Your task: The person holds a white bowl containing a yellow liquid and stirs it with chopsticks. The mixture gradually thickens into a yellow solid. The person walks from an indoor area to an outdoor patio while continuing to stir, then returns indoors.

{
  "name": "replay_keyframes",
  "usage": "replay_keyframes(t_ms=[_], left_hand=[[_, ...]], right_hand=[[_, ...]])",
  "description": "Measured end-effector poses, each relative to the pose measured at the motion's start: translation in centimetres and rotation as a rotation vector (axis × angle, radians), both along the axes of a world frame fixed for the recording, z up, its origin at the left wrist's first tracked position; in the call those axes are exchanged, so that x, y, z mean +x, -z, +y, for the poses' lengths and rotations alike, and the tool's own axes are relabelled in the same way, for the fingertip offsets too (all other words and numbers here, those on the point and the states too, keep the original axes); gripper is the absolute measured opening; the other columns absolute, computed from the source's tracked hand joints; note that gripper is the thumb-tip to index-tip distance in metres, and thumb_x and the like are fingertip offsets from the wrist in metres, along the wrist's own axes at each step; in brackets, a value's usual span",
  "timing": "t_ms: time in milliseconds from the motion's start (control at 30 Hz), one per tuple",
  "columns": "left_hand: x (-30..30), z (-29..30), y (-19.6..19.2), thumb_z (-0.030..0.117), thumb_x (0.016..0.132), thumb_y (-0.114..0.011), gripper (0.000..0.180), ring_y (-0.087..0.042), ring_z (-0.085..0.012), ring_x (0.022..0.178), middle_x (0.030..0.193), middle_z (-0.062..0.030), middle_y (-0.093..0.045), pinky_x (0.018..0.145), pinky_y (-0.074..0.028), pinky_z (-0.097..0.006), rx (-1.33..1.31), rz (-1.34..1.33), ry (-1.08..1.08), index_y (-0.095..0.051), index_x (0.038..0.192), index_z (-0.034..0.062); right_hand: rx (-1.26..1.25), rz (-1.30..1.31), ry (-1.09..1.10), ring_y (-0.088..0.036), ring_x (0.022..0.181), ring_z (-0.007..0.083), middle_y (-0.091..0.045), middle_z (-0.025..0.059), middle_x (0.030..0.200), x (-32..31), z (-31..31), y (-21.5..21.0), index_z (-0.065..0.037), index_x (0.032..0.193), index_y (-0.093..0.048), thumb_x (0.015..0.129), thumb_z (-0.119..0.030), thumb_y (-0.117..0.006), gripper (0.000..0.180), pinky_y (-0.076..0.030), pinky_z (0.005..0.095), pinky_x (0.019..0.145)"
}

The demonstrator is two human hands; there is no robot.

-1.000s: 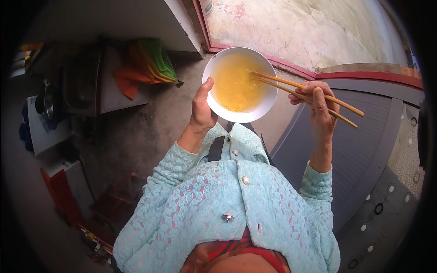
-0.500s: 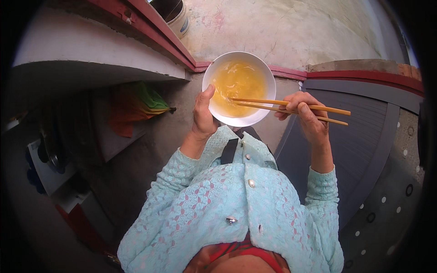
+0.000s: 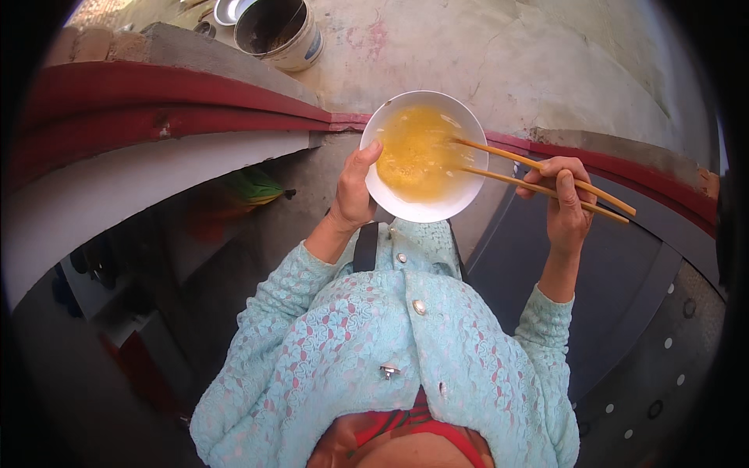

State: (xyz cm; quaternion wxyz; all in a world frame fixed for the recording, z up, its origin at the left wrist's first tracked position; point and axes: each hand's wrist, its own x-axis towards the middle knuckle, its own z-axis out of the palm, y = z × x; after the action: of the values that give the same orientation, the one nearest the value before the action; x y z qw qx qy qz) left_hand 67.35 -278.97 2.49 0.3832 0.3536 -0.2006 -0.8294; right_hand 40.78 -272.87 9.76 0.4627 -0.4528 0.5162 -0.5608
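My left hand [image 3: 355,189] grips the left rim of a white bowl [image 3: 437,210], thumb over the edge and the other fingers hidden beneath. Inside is a yellow, frothy liquid [image 3: 415,152] that looks like beaten egg, its surface streaked by motion. My right hand [image 3: 563,199] is closed around a pair of wooden chopsticks [image 3: 507,154]. Their tips are spread apart and dip into the liquid at the bowl's right side. The bowl is held in front of my light blue lace jacket [image 3: 351,312].
A red-edged doorway sill [image 3: 347,122] runs beyond the bowl. Past it stands a bucket [image 3: 290,43] on pale concrete, beside a metal basin [image 3: 228,9]. On my right is a grey door panel [image 3: 601,288]; on my left, a folded green and orange umbrella [image 3: 253,189] lies in shadow.
The chopsticks have swung from the middle left of the liquid to its right side, and their tips have parted. The view has shifted, showing more of the bucket and the left frame.
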Motion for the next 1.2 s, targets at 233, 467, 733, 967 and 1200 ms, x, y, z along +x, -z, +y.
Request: replay_keyframes(t_ms=[233, 467, 733, 967, 1200], left_hand=[[-5.2, -3.3, 0.5, 0.035, 0.093, -0.039, 0.047, -0.061, -0.0181, 0.097, 0.108, -0.0127, -0.062, 0.084, -0.047, -0.028, 0.043, 0.018, -0.102, -0.053, 0.116, -0.0039], [-11.0, -6.1, -0.7, 0.036, 0.094, -0.039, 0.049, -0.058, -0.0203, 0.104, 0.116, -0.0133, -0.058, 0.090, -0.045, -0.030, 0.007, 0.022, -0.141, -0.048, 0.122, -0.0031], [-15.4, -9.3, -2.0, 0.036, 0.095, -0.038, 0.049, -0.056, -0.0224, 0.109, 0.119, -0.0138, -0.057, 0.094, -0.044, -0.033, 0.016, 0.113, -0.165, -0.046, 0.125, -0.0015], [-18.2, -14.0, -1.0, 0.035, 0.094, -0.041, 0.049, -0.056, -0.0229, 0.109, 0.120, -0.0140, -0.056, 0.093, -0.045, -0.033, 0.062, 0.137, -0.215, -0.044, 0.126, -0.0020], [-20.4, -22.2, 1.1, 0.034, 0.093, -0.042, 0.049, -0.056, -0.0220, 0.109, 0.121, -0.0145, -0.055, 0.093, -0.044, -0.032, 0.131, 0.189, -0.169, -0.045, 0.126, -0.0021]], right_hand=[[0.019, -0.027, -0.212, -0.064, 0.067, 0.0194, -0.060, 0.0115, 0.081, -4.1, -5.0, -0.6, 0.001, 0.088, -0.060, 0.094, -0.022, -0.050, 0.026, -0.055, 0.0304, 0.063], [-0.108, -0.031, -0.197, -0.064, 0.073, 0.0194, -0.060, 0.0125, 0.088, -7.9, -8.8, 0.1, 0.002, 0.095, -0.059, 0.094, -0.023, -0.050, 0.026, -0.054, 0.0293, 0.065], [-0.033, -0.043, -0.122, -0.065, 0.075, 0.0196, -0.060, 0.0128, 0.086, -13.6, -12.1, -1.2, 0.003, 0.096, -0.059, 0.095, -0.020, -0.049, 0.025, -0.055, 0.0311, 0.066], [0.027, -0.100, -0.215, -0.065, 0.073, 0.0213, -0.058, 0.0111, 0.090, -18.4, -16.3, -1.1, 0.002, 0.093, -0.059, 0.095, -0.020, -0.047, 0.025, -0.056, 0.0314, 0.065], [0.035, -0.063, -0.290, -0.065, 0.072, 0.0209, -0.059, 0.0121, 0.086, -16.2, -26.0, 0.1, 0.003, 0.088, -0.061, 0.094, -0.022, -0.051, 0.027, -0.054, 0.0305, 0.067]])
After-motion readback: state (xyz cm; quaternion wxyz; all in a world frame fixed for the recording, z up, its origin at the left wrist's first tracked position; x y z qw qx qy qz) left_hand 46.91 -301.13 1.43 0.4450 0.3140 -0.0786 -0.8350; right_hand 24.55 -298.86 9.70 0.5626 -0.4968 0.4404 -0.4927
